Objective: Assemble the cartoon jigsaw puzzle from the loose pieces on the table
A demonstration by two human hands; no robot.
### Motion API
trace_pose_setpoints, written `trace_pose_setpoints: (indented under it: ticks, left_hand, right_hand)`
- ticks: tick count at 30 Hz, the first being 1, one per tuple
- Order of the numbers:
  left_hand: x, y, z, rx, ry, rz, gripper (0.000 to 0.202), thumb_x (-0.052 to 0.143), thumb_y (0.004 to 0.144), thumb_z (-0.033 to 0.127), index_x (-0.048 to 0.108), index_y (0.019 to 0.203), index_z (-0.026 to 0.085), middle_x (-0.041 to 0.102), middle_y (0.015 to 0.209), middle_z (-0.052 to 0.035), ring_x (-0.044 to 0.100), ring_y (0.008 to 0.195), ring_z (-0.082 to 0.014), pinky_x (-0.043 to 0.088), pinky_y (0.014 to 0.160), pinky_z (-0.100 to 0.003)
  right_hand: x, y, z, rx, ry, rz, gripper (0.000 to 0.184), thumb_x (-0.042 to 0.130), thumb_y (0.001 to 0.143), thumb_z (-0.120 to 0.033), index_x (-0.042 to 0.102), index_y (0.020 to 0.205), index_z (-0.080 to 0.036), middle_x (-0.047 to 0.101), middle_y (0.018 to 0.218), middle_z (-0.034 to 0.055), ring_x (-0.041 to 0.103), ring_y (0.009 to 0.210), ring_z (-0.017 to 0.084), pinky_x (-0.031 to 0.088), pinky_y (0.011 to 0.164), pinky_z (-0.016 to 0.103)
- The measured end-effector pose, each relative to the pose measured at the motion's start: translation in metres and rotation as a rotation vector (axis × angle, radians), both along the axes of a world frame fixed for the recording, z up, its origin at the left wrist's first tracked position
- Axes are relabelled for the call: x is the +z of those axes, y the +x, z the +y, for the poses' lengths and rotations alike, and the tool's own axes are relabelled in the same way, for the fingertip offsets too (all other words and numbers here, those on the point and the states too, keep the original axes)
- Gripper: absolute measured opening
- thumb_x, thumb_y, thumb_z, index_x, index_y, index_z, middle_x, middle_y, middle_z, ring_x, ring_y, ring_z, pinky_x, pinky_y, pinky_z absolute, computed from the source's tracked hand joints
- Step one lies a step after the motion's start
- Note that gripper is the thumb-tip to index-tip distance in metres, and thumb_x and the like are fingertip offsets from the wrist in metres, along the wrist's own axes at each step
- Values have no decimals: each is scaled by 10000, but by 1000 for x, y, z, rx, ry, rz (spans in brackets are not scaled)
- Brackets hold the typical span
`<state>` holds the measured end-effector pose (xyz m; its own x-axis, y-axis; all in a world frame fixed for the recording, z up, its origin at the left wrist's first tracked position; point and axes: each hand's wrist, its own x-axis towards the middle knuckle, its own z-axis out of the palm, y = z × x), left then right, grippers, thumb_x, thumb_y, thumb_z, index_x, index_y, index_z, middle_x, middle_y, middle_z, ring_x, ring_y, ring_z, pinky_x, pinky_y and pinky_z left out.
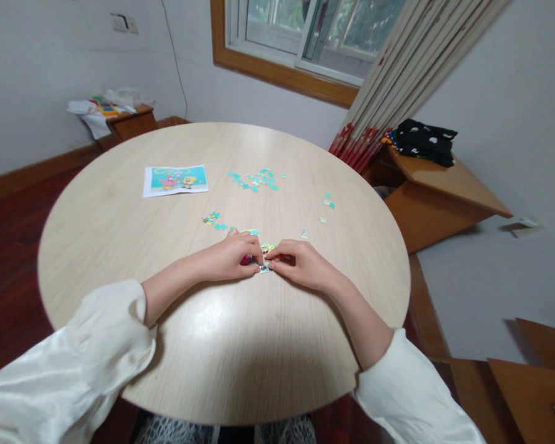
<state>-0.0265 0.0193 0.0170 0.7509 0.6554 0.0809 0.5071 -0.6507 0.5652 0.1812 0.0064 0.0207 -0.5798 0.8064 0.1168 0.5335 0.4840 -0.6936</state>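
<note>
Both of my hands meet over a partly joined jigsaw puzzle [267,248] on the round table [222,345]. My left hand [238,256] lies over its left part, with thumb and fingers pinched at the lower edge and hiding much of it. From the right, my right hand [296,262] reaches in, its thumb and fingertips closed at the same lower edge. Yellow, pink and white printed parts show between the hands. Which single piece each hand grips, I cannot make out. Small loose puzzle pieces [213,219] lie just beyond my left hand.
A printed reference picture [178,179] lies at the far left of the table. Several turquoise pieces [256,180] are scattered at the back, and a few more pieces [328,202] lie to the right. A wooden stool [444,185] with black cloth stands beyond the table's right edge.
</note>
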Motion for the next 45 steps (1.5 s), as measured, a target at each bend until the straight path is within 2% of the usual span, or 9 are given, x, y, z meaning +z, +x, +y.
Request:
trace_pose_setpoints:
  ticks: [4, 8, 12, 20, 24, 28, 31, 37, 45]
  left_hand:
    - [-1, 0, 1, 3, -16, -7, 143, 547, 813, 215, 680, 858, 189, 622, 876, -34, 548, 870, -186, 278, 899, -405]
    - [-3, 0, 3, -1, -29, -29, 128, 554, 800, 213, 660, 860, 177, 608, 820, -25, 534, 812, -169, 322, 836, -351]
    - [-5, -1, 5, -1, -31, -39, 104, 554, 805, 212, 645, 828, 168, 593, 781, -16, 523, 778, -157, 337, 794, -320]
    - [-6, -4, 7, -24, -36, -84, 110, 564, 819, 226, 666, 809, 186, 631, 820, -21, 555, 819, -161, 356, 821, -324]
    - [1, -4, 8, 39, -10, -167, 147, 533, 826, 225, 658, 768, 172, 619, 750, -19, 554, 765, -150, 389, 757, -293]
    - [5, -5, 8, 138, 1, -248, 152, 519, 809, 201, 653, 750, 162, 612, 732, -21, 551, 719, -142, 410, 722, -285]
    - [5, -7, 7, 87, -4, -238, 212, 485, 790, 132, 692, 809, 173, 609, 783, -28, 556, 755, -144, 416, 756, -295]
    - [6, -7, 4, -78, 59, -40, 386, 441, 747, 42, 727, 933, 222, 577, 876, -36, 522, 861, -173, 356, 887, -370]
    - [10, -7, 3, -110, 64, 59, 461, 419, 741, 49, 707, 1039, 253, 549, 903, -39, 496, 889, -185, 324, 891, -371]
  right_hand:
    - [-3, -3, 1, -13, -25, 25, 60, 609, 781, -150, 659, 810, -163, 656, 804, 39, 577, 720, 118, 442, 691, 256]
    - [-3, -4, 1, -11, -49, 31, 27, 598, 775, -143, 612, 766, -165, 630, 756, 14, 547, 699, 110, 418, 686, 250]
    - [-1, -5, 1, -14, -61, 8, 63, 587, 767, -141, 564, 716, -169, 586, 702, -10, 496, 665, 100, 379, 660, 237]
    - [3, -7, 0, -29, -149, 49, 98, 569, 751, -166, 517, 668, -170, 525, 658, -24, 435, 624, 93, 342, 615, 233]
    - [-2, -5, 2, -104, -240, 178, 79, 569, 748, -213, 512, 708, -173, 478, 636, -40, 420, 593, 87, 342, 568, 222]
    - [-5, -1, 4, -120, -219, 212, 23, 542, 743, -185, 530, 729, -172, 476, 630, -42, 421, 581, 84, 357, 560, 218]
    - [-5, 1, 5, -79, -165, 182, 61, 510, 752, -150, 567, 735, -163, 544, 679, -12, 469, 627, 94, 388, 597, 228]
    - [-4, 2, 7, -95, -84, 147, 132, 490, 756, -107, 610, 738, -158, 605, 748, 14, 513, 672, 102, 404, 626, 235]
    - [-7, 2, 8, -76, -85, 139, 155, 479, 746, -87, 619, 745, -153, 609, 746, 13, 518, 677, 103, 401, 636, 238]
